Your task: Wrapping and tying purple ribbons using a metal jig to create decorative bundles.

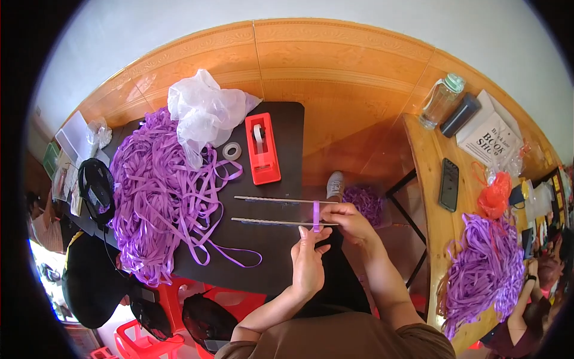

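Observation:
Two thin metal rods (272, 222) lie parallel, reaching from the dark table top past its right edge. A band of purple ribbon (317, 209) is looped across both rods near their right ends. My left hand (308, 263) is closed at the lower end of the band, thumb and fingertips against the ribbon by the nearer rod. Just right of the band, my right hand (353, 224) is closed, its fingers bent around the ribbon at the rod ends; its fingertips are partly hidden. A large heap of loose purple ribbon (158, 197) covers the table's left part, one strand trailing toward the rods.
A red tape dispenser (263, 149), a tape roll (232, 151) and a white plastic bag (203, 113) sit at the back. On the wooden table (421, 179) at right are a phone (449, 185), bottles and another ribbon heap (484, 269). Other people sit at both sides.

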Tool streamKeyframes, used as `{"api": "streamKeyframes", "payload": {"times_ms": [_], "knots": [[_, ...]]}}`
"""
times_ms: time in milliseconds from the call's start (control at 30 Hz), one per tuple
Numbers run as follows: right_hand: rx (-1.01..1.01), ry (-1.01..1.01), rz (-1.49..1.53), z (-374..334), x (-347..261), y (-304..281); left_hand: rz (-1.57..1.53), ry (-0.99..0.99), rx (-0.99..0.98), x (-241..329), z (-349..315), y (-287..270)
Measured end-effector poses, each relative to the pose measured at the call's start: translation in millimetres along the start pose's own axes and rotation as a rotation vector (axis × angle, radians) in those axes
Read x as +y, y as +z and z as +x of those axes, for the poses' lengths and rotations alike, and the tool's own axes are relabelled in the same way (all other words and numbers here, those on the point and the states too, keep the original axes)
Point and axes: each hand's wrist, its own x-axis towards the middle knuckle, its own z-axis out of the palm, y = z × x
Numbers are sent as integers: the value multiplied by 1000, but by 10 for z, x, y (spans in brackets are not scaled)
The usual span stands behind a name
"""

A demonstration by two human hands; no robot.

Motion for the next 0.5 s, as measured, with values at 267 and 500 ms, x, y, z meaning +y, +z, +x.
{"api": "streamKeyframes", "payload": {"times_ms": [267,500], "knots": [[-289,94,242,259,158,-5,-40,-3,3,-26,3,-26],[-211,117,433,233,201,95,-35,-8,-6,5,-6,-3]]}}
